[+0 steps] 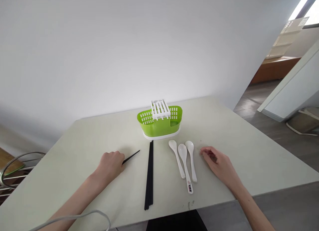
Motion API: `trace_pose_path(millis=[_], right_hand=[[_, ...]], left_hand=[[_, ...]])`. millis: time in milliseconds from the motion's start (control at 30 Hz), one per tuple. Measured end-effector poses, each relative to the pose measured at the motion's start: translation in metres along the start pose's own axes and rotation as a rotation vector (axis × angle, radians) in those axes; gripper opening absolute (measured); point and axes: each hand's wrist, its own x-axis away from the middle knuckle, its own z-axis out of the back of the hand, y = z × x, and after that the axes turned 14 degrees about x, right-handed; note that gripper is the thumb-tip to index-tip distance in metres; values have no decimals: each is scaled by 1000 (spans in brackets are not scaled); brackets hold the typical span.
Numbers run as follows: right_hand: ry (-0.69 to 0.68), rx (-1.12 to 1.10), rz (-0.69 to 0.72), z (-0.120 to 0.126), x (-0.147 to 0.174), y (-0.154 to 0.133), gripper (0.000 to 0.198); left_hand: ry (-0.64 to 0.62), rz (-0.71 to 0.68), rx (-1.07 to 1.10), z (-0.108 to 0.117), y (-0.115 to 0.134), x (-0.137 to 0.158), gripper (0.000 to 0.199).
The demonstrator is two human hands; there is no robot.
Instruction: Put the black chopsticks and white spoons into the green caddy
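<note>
My left hand is closed in a fist on the table, around a thin black stick that tapers to a pale tip pointing up and right. The rest of the stick is hidden by the hand. Right of it lies a bundle of several black chopsticks, roughly lengthwise. Three white spoons lie side by side further right, bowls toward the wall. My right hand rests beside them with fingers loosely curled and thumb near the fingertips; no held thing shows. Neither hand touches the spoons.
A green slotted utensil basket with a white rack across its top stands behind the chopsticks and spoons. The pale table meets a white wall. A grey cable crosses my left forearm. A metal rack stands at the left.
</note>
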Motion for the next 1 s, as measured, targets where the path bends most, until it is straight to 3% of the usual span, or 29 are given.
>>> trace_pose_path(millis=[233,367,533,700,867,933,1000], right_hand=[[-9,-2,-25,0,1,3,32],[-24,-1,-44,0,2,2,32],[-11,15,-48,1,1,2,33],[6,-10,-51,4,1,-2,32],[35,11,34,18,22,-50,27],[-44,-73,108,23,34,-81,28],[-226,-184,148,25,43,-110,34]], left_hand=[[95,33,67,4,-12,9,29],[213,36,212,11,-23,15,28],[421,-89,631,34,-25,30,29],[571,-213,1118,59,-3,41,38],[528,-297,1507,59,28,36,34],[483,-332,1631,54,40,32,35],[442,-353,1721,49,51,28,35]])
